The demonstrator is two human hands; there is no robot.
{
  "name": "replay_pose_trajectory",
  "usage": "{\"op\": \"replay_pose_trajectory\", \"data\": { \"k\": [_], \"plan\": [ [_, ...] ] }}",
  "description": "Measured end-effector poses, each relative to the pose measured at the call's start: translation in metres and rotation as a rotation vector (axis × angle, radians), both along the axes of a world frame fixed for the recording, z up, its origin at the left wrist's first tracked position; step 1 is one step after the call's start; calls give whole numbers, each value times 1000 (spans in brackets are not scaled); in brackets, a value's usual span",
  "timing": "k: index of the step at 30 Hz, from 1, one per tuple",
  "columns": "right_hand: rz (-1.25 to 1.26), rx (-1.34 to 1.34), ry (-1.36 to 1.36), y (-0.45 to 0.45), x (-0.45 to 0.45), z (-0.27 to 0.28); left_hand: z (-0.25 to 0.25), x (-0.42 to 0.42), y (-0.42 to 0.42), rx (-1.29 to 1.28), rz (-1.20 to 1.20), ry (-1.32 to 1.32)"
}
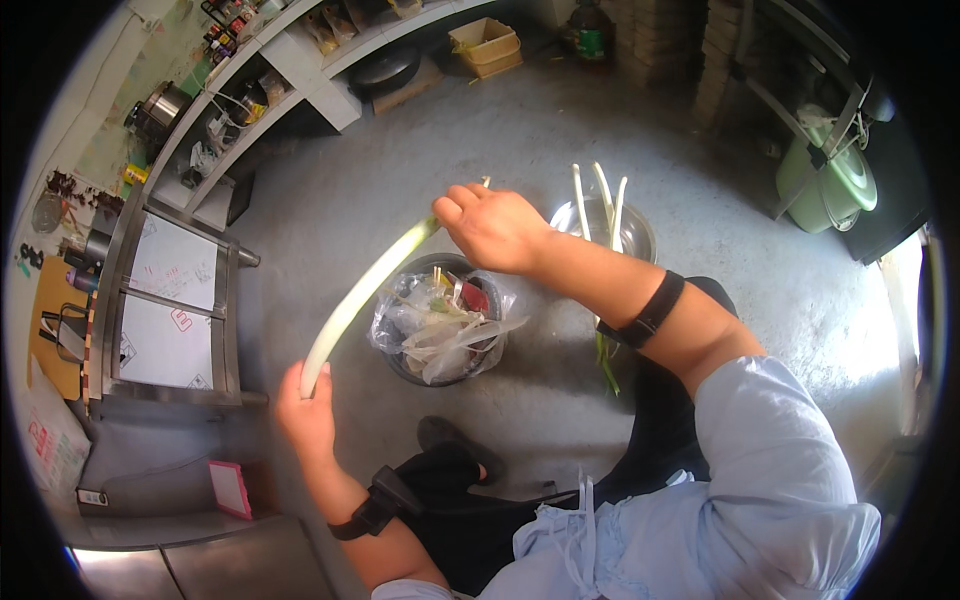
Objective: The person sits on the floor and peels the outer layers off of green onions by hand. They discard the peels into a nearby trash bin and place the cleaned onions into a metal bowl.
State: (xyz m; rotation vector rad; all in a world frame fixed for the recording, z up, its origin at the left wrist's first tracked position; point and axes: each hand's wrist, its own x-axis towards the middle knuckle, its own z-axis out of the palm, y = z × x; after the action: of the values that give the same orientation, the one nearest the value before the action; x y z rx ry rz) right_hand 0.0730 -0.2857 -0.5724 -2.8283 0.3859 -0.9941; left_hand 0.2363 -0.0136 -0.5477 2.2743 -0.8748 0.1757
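Between my two hands a long green onion stalk (pixel 367 287) slants over a waste bin. My left hand (pixel 306 411) grips its pale lower end, thumb along the stalk. Higher up, my right hand (pixel 495 225) is closed around the greener end, and a short tip shows past the knuckles. Below lies the bin (pixel 427 381), lined with a clear plastic bag and filled with peeled layers, plastic and scraps. Behind my right forearm stands a steel basin (pixel 641 229) with several white stalks (pixel 616 214) leaning out of it. Green leaf ends (pixel 606 364) show beneath that forearm.
A metal-framed table (pixel 169 300) stands at the left, near tiled shelves (pixel 307 75) holding kitchenware. At the back are a yellowish basket (pixel 486 49) and a large bottle (pixel 590 34). A green lidded bucket (pixel 825 180) sits at the right by a metal frame.
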Motion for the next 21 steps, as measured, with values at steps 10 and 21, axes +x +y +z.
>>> {"op": "replay_pose_trajectory", "data": {
  "k": [10, 21],
  "plan": [
    [71, -26, -161, 37, 11, 1, 9, -55, -49, 114, -216, 126],
    [261, 1490, -503, 55, 35, 16, 5, -49, -51, 58, -196, -423]
  ]
}}
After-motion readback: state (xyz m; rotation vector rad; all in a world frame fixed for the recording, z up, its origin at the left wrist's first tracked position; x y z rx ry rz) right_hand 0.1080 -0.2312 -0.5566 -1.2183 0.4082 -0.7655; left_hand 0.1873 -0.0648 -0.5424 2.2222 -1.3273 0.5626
